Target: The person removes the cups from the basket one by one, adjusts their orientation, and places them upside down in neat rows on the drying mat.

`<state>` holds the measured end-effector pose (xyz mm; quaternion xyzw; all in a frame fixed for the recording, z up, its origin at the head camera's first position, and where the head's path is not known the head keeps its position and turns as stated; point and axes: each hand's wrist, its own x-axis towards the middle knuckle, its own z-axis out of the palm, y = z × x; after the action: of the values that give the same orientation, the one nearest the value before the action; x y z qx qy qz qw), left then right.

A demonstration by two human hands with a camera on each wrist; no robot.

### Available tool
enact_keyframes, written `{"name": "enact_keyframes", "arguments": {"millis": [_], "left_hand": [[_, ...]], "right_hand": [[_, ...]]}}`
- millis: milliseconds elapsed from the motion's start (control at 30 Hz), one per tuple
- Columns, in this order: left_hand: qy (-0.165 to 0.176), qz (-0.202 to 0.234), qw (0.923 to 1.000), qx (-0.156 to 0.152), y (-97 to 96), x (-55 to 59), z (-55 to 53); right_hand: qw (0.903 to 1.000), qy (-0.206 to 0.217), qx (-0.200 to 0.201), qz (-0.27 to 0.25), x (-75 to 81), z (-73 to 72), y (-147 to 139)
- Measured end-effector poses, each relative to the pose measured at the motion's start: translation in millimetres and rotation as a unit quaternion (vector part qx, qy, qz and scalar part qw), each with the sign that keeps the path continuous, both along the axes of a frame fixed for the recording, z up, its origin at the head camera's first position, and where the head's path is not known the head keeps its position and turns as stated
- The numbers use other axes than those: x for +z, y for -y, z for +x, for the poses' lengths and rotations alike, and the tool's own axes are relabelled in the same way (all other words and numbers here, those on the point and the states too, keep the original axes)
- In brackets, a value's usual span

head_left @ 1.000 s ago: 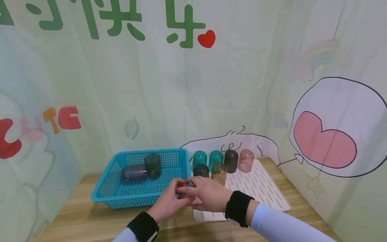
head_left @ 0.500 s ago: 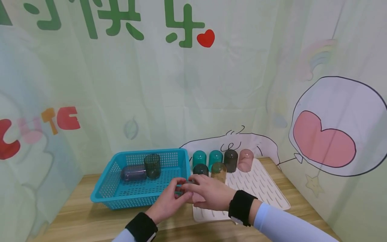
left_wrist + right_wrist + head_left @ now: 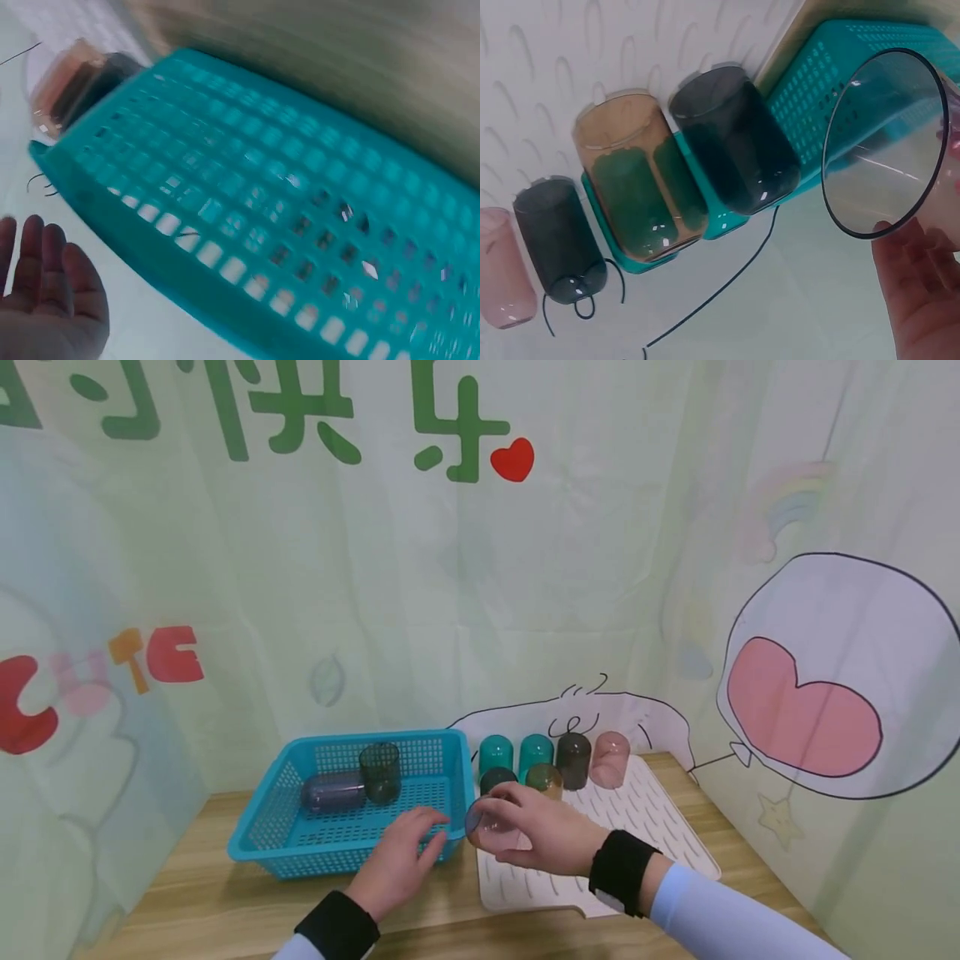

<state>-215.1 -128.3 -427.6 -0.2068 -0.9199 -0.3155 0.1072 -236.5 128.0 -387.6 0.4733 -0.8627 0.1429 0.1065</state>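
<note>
My right hand [image 3: 551, 831] holds a clear, faintly pink drinking glass [image 3: 491, 827] over the near left part of the white drying mat. The glass lies tilted, its round rim facing left toward the basket; in the right wrist view the dark rim [image 3: 824, 161] shows in full, with fingers [image 3: 911, 292] along its side. My left hand [image 3: 397, 864] is apart from the glass, in front of the blue basket [image 3: 258, 835], its fingers loosely bent around nothing. In the left wrist view this left hand [image 3: 56, 300] appears beside the basket's outer wall.
Several tinted glasses stand upside down on the white drying mat [image 3: 637, 835]: green [image 3: 495, 753], black [image 3: 573, 760], pink [image 3: 611, 760] and amber [image 3: 543, 781]. Inside the basket are a purple glass [image 3: 333, 792] on its side and a dark upright one [image 3: 380, 772].
Both hands were together around the glass. My left hand has let go and moved left and down, while my right hand has shifted slightly right with the glass.
</note>
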Motion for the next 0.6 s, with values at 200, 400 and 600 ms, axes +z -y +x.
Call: {"name": "enact_keyframes", "arguments": {"millis": [200,400,600], "left_hand": [[-0.137,-0.12,0.9833,-0.008,11.0,-8.2,-2.4],[-0.158,-0.145,0.9767,-0.004,16.3,-13.1,-3.3],[-0.165,-0.147,0.9752,-0.006,17.6,-14.0,-4.6]], "right_hand": [[0.9956,0.054,-0.056,-0.053,3.2,-2.1,-19.2],[0.9822,0.097,-0.099,-0.127,6.5,-7.8,-42.3],[0.9627,0.099,-0.134,-0.213,4.9,-17.7,-63.4]]}}
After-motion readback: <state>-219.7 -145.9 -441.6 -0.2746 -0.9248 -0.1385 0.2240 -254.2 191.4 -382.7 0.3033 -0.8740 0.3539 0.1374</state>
